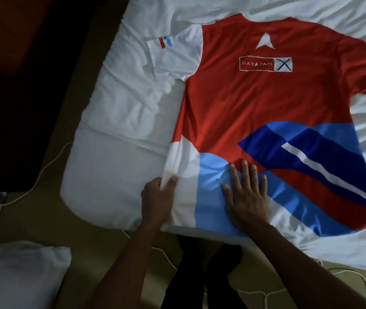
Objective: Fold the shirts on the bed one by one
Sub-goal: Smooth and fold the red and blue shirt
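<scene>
The side edge of the shirt [255, 97] is pinched near the hem by the left hand [158, 197], thumb on top, apparently so that side can be lifted over. Just right of those fingers the cloth is pressed flat on the bed [115, 121] by the right hand [247, 197], fingers spread, likely to anchor the fold

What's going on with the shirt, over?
Left hand pinching white side edge of shirt. Right hand flat on it. Shirt spread out, unfolded, on bed. Nothing else on top.
</scene>
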A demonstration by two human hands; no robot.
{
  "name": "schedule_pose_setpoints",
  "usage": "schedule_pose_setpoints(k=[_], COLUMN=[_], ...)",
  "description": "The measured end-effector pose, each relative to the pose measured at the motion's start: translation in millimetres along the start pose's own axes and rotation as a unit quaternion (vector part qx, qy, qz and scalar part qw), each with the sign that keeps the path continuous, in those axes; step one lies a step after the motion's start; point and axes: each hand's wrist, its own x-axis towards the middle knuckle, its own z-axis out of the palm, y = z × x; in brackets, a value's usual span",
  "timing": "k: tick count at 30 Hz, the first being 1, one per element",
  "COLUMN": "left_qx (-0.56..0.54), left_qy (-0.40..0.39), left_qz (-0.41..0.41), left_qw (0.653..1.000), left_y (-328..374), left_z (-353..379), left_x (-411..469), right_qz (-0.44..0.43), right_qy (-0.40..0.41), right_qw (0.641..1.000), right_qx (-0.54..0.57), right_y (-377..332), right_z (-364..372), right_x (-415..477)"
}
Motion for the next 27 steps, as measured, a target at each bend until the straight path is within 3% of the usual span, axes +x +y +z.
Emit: schedule_pose_setpoints(k=[5,8,11,13,16,19,23,27], left_qx=[0.16,0.105,0.03,0.08,0.31,0.428,0.427,0.378], left_qy=[0.082,0.061,0.052,0.058,0.1,0.153,0.165,0.046], left_qz=[0.043,0.099,0.1,0.084,0.107,0.186,0.332,0.452], left_qw=[0.983,0.988,0.993,0.992,0.939,0.871,0.825,0.806], left_y=[-19.3,-19.4,-23.1,-26.8,-26.6,-13.2,13.6,38.5], left_z=[0.4,1.4,1.7,1.6,0.4,4.6,37.8,105.8], left_x=[-3.5,-8.6,-12.3,-13.6,-14.3,-16.8,-21.5,-31.7], right_qz=[-0.002,-0.001,-0.004,-0.01,-0.027,-0.029,0.014,0.089], right_qy=[0.017,0.019,0.02,0.019,0.031,0.081,0.154,0.184], right_qw=[1.0,1.0,1.0,1.0,0.999,0.996,0.988,0.979], right_qx=[-0.003,-0.005,-0.01,-0.015,-0.02,-0.001,0.002,0.0], right_y=[2.1,5.2,6.2,7.6,11.7,20.0,53.8,112.0], right_z=[0.5,2.4,2.5,1.6,-0.8,-10.0,-33.8,-60.8], right_x=[-6.4,-9.5,-12.7,-14.5,-16.1,-15.7,-13.9,-19.0])
